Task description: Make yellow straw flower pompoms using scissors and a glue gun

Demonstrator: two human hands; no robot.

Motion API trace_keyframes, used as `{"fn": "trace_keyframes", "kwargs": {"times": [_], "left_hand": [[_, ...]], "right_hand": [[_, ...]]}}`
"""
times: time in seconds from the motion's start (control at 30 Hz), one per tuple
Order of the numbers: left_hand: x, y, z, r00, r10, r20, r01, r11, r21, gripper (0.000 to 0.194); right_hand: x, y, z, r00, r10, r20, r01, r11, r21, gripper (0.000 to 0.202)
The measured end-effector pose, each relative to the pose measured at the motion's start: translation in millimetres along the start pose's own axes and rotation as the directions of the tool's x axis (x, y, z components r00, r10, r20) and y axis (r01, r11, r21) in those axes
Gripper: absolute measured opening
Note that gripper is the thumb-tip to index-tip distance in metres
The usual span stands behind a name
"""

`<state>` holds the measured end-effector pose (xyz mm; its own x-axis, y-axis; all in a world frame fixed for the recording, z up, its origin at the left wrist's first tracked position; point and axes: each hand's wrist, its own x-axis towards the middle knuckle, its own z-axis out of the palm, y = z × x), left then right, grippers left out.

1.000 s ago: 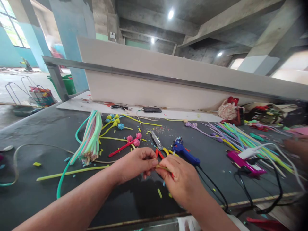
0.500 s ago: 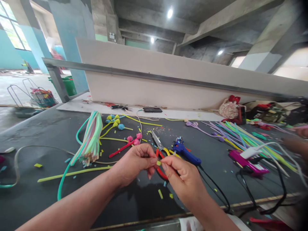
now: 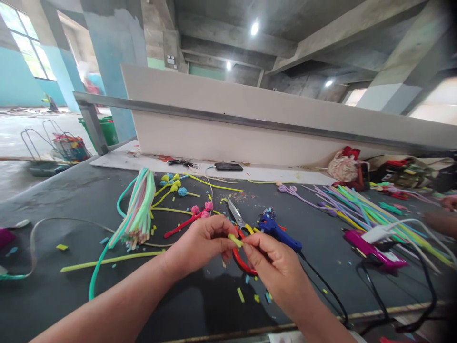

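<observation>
Grey concrete beams (image 3: 221,40) with lit lamps (image 3: 254,28) ran overhead, and a long white panel (image 3: 200,90), crossed by a metal rail (image 3: 228,115), stood behind the dark grey worktop (image 3: 171,305). Near the centre of the view, over the worktop, the left hand (image 3: 203,243) and the right hand (image 3: 274,267) were close together, thumb and finger of each pinched on a small, bent yellow-green piece (image 3: 235,240).

With that piece as the centre of a clock face and twelve straight ahead, steel scissors with red and yellow handles (image 3: 234,212) lay partly hidden beneath the hands, blades pointing between eleven and twelve. A blue glue gun (image 3: 282,234) lay near the right hand, between two and three. Toward ten were a red stem with pink buds (image 3: 182,225) and, farther out, a bundle of pastel stems (image 3: 139,207); yellow and blue buds (image 3: 173,185) lay at about eleven. A black phone (image 3: 228,167) was at twelve. At three sat a magenta power strip (image 3: 378,252), well apart. Yellow-green scraps (image 3: 241,295) lay at six. Another person's hand (image 3: 449,204) showed between two and three, at the far edge.
</observation>
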<state>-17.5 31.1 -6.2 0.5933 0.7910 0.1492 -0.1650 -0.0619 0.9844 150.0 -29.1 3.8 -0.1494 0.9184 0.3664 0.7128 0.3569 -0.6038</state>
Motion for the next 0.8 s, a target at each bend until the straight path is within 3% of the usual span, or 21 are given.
{"fn": "trace_keyframes", "kwargs": {"times": [0.2, 0.3, 0.43, 0.57, 0.67, 0.8], "left_hand": [[-2, 0, 4.0, 0.994, 0.041, -0.101, -0.021, 0.981, 0.194, 0.011], [-2, 0, 6.2, 0.99, 0.034, -0.138, -0.006, 0.98, 0.201, 0.01], [-5, 1, 6.9, 0.989, 0.055, -0.135, -0.022, 0.972, 0.233, 0.012], [-7, 2, 5.6, 0.993, 0.065, -0.103, -0.036, 0.964, 0.263, 0.012], [-8, 1, 5.0, 0.995, 0.066, -0.08, -0.045, 0.969, 0.242, 0.013], [-7, -1, 3.9, 0.997, 0.048, -0.066, -0.036, 0.985, 0.17, 0.015]], "right_hand": [[-1, 6, 7, 0.987, -0.146, -0.066, 0.133, 0.977, -0.167, 0.02], [0, 5, 10, 0.99, -0.121, -0.078, 0.104, 0.976, -0.194, 0.025], [3, -3, 7, 0.999, 0.048, -0.009, -0.048, 0.999, -0.006, 0.029], [4, -11, 5, 0.98, 0.191, 0.058, -0.198, 0.963, 0.181, 0.03], [3, -12, 5, 0.959, 0.269, 0.091, -0.284, 0.907, 0.312, 0.031], [4, -11, 7, 0.907, 0.393, 0.152, -0.414, 0.764, 0.495, 0.032]]}}
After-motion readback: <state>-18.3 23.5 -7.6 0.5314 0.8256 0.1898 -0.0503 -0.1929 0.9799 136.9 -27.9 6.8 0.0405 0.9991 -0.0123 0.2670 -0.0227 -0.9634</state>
